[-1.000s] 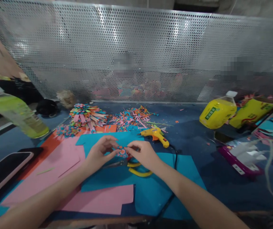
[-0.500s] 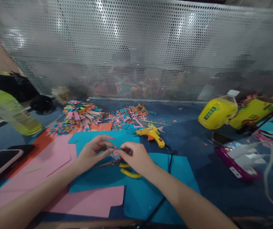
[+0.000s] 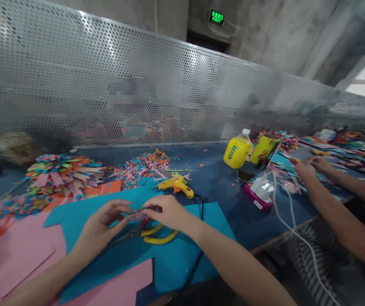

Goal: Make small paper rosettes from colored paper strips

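Between my two hands is a small curled paper piece in orange, pink and blue. My left hand pinches its left side, thumb and fingertips together on it. From the right, my right hand grips it with thumb and forefinger. Scissors with yellow handles lie just below the hands on blue paper. Beyond my right hand rests a yellow glue gun, its black cord running down past my wrist.
Fringed paper balls and paper scraps lie behind. Pink paper is at left. To the right are a yellow bottle, a purple power strip with white cables, and another person's hands.
The view has swung to the right, bringing another person's arms and an exit sign into sight. Both my hands still hold the small paper piece.
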The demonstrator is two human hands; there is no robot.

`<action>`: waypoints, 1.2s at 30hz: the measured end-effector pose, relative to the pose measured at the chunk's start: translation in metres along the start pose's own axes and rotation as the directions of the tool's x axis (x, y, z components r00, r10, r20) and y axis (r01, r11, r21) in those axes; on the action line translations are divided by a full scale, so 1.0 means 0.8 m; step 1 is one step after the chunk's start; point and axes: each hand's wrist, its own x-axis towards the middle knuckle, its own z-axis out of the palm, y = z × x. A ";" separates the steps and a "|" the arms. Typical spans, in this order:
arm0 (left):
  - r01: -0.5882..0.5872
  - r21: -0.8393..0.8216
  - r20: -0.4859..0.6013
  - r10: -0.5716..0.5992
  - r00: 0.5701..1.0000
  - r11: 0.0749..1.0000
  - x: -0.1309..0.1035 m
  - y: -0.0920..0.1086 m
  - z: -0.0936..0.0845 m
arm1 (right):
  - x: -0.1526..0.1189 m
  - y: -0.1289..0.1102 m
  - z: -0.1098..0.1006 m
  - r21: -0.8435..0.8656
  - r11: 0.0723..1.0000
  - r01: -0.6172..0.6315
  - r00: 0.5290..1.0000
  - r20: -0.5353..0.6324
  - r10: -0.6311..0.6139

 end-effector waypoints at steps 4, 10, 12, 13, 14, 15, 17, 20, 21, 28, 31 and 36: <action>-0.119 0.162 -0.053 0.129 0.990 0.980 -0.011 -0.004 -0.010 | -0.005 -0.011 -0.007 0.055 0.992 -0.109 0.993 -0.034 0.111; -0.512 0.417 0.081 0.530 0.844 0.751 -0.007 -0.003 -0.036 | 0.012 -0.026 0.008 0.250 0.916 -0.315 0.947 0.145 0.286; -0.614 0.431 0.136 0.625 0.769 0.661 -0.005 -0.007 -0.040 | 0.021 -0.028 0.015 0.301 0.868 -0.394 0.917 0.196 0.348; -0.640 0.441 0.162 0.646 0.746 0.629 -0.004 -0.010 -0.041 | 0.026 -0.029 0.018 0.313 0.851 -0.422 0.904 0.218 0.368; -0.657 0.450 0.189 0.655 0.732 0.605 -0.005 -0.012 -0.043 | 0.029 -0.029 0.021 0.316 0.841 -0.439 0.895 0.232 0.380; -0.672 0.454 0.215 0.660 0.720 0.586 -0.005 -0.015 -0.043 | 0.031 -0.029 0.022 0.320 0.837 -0.444 0.893 0.240 0.382; -0.701 0.460 0.260 0.672 0.694 0.546 -0.006 -0.017 -0.045 | 0.033 -0.026 0.025 0.345 0.832 -0.435 0.898 0.242 0.369; -0.730 0.476 0.306 0.686 0.660 0.490 -0.007 -0.017 -0.048 | 0.033 -0.021 0.026 0.405 0.804 -0.436 0.898 0.258 0.357; -0.729 0.485 0.313 0.683 0.660 0.483 -0.007 -0.016 -0.049 | 0.032 -0.020 0.026 0.421 0.792 -0.441 0.895 0.266 0.357; -0.713 0.511 0.297 0.680 0.670 0.480 -0.007 -0.015 -0.049 | 0.030 -0.029 0.025 0.450 0.766 -0.459 0.888 0.244 0.389; -0.732 0.498 0.326 0.681 0.655 0.466 -0.008 -0.017 -0.048 | 0.030 -0.032 0.025 0.437 0.766 -0.471 0.882 0.242 0.404; -0.736 0.482 0.338 0.674 0.657 0.476 -0.009 -0.019 -0.046 | 0.028 -0.028 0.027 0.417 0.780 -0.466 0.884 0.247 0.396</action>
